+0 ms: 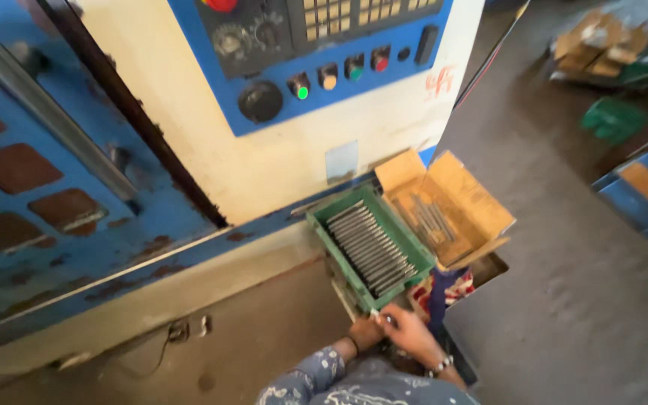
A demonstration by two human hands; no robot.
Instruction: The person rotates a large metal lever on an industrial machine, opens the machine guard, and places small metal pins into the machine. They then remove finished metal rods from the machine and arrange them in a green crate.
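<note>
Low in the frame's middle, both hands, left hand (365,332) and right hand (408,330), pinched a thin metal rod (381,315) at the green tray (322,226), already nearly full of rods, while more lay in the cardboard box (481,196).

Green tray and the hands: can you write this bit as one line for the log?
left hand: by tray's near end | right hand: pinching thin metal rod | green tray: rods in a row | cardboard box: open beside tray
</note>
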